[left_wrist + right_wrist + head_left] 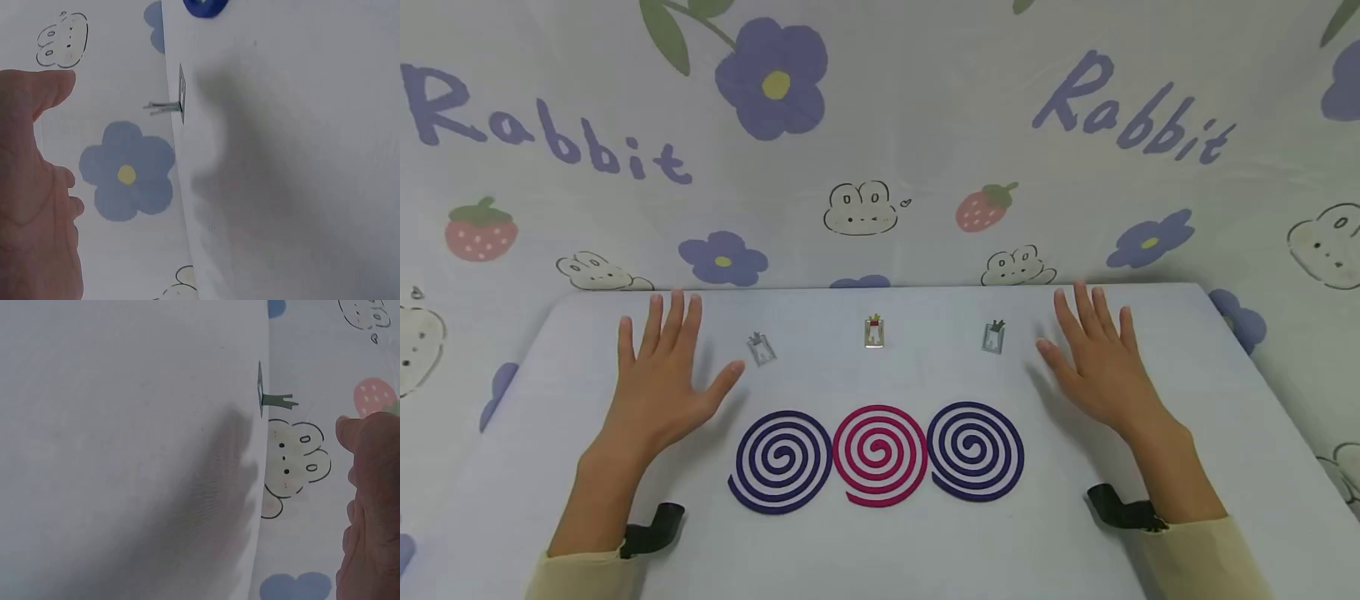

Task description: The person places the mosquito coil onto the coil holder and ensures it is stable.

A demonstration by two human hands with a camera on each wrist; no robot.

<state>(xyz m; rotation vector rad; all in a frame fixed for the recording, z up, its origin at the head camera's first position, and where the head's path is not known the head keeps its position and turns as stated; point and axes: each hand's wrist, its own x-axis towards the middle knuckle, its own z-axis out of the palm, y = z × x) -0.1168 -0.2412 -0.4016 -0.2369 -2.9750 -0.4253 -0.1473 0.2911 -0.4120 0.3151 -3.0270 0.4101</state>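
My left hand [655, 387] hovers over the left of the table, palm down with fingers spread and nothing held. The right hand [1101, 371] is held the same way on the other side. By the left thumb stands a silver metal coil stand [762, 348] with raised prongs, also in the left wrist view [182, 100]. A gold stand [874, 332] sits in the middle, and another silver stand [993, 337] is near the right thumb. In front of them lie a dark blue mosquito coil [784, 414], a pink-red coil [880, 409] and a second dark blue coil [976, 406], side by side.
The white table [880, 554] has its back edge just behind the stands. A printed cloth [925, 100] with flowers, rabbits and strawberries hangs behind it. Black straps [655, 531] with cameras sit at both wrists, next to beige sleeves [583, 577].
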